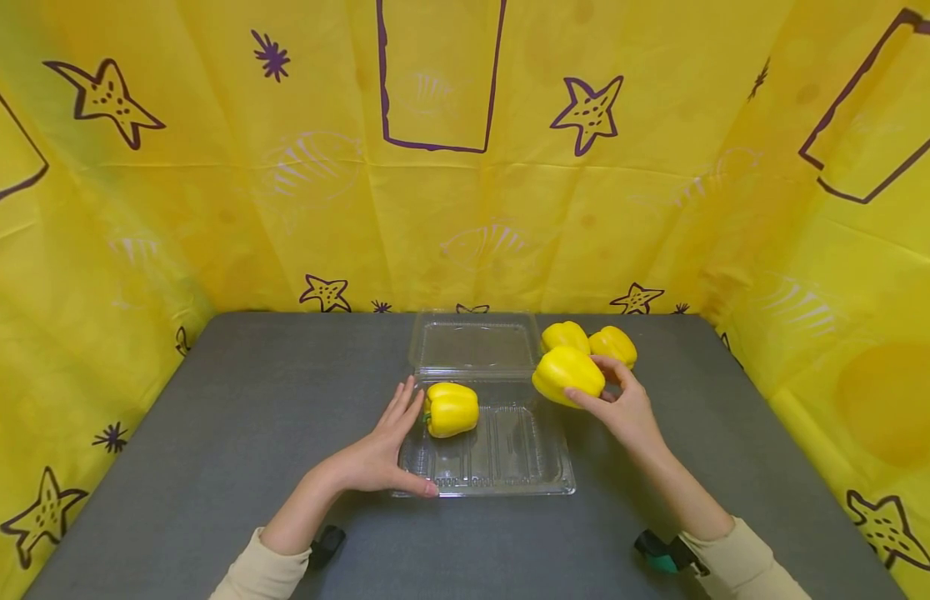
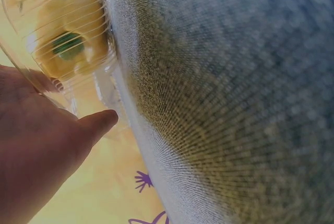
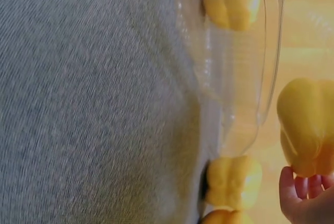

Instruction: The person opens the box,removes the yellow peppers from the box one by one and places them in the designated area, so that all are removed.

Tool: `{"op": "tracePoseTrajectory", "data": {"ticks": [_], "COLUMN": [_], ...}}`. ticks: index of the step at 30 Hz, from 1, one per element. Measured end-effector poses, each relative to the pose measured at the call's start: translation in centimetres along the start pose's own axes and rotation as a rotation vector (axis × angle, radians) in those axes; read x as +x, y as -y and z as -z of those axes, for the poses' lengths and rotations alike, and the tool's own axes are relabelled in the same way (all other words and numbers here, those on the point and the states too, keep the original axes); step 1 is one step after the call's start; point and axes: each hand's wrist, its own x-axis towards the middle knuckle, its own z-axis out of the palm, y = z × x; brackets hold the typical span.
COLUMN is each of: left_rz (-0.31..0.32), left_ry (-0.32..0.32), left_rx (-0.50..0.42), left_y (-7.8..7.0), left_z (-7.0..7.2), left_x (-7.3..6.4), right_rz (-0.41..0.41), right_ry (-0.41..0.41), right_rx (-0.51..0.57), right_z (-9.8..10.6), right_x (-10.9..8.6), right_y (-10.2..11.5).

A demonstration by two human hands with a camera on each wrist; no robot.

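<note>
A clear plastic clamshell container (image 1: 510,479) lies unfolded on the table, its lid (image 1: 472,342) laid back toward the rear. One yellow bell pepper (image 1: 452,409) rests on its side in the left part of the container, stem to the left. My left hand (image 1: 382,454) touches the container's left side with fingers extended and thumb near the front rim. In my right hand (image 1: 626,408) I grip another yellow bell pepper (image 1: 567,377), raised to the right of the container, as the right wrist view shows too. That pepper (image 3: 308,125) is held off the table there.
Two more yellow bell peppers, one (image 1: 565,336) beside the lid and one (image 1: 613,345) to its right, sit behind the right hand. A dark grey cloth covers the table (image 1: 285,392). Yellow patterned curtains (image 1: 465,217) stand around its back and sides.
</note>
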Motion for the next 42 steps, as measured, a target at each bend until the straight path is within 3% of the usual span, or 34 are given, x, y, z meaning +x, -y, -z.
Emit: {"op": "tracePoseTrajectory", "data": {"ticks": [29,42], "left_rz": [-0.003,-0.011], "left_ry": [0.005,-0.006], "left_rx": [-0.002,0.002], "left_y": [0.0,0.1], "left_z": [0.0,0.0], "left_x": [0.0,0.0], "right_rz": [-0.044,-0.121], "right_ry": [-0.256,-0.34], "right_rx": [-0.084,-0.082], "right_z": [3.6,5.0], "right_x": [1.8,2.3], "right_y": [-2.8,-3.1]}}
